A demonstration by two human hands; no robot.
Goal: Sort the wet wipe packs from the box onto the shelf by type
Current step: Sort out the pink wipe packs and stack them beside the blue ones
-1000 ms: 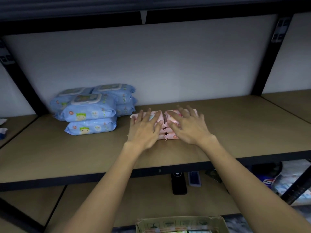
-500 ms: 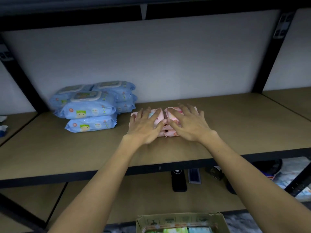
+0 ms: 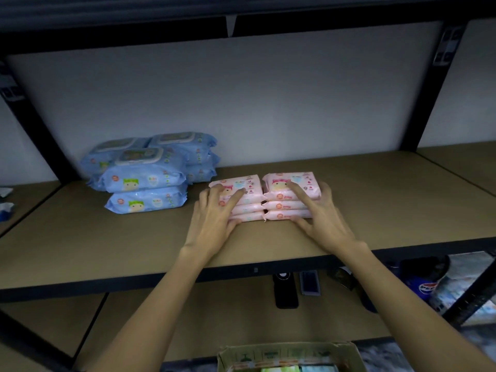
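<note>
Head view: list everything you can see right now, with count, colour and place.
blue wipe packs: at least five, light blue, stacked at shelf's back left.
pink wipe packs: six, pink, two stacks of three side by side mid-shelf.
shelf: one, tan board, black frame.
cardboard box: one, brown, bottom edge, packs inside.
dark phone-like items: two, lower shelf.
left hand: on left pink stack.
right hand: on right pink stack.

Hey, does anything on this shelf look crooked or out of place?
Nothing stands out. The pink packs sit in two even stacks under both hands, and the blue packs are piled neatly at the back left of the shelf.
</note>
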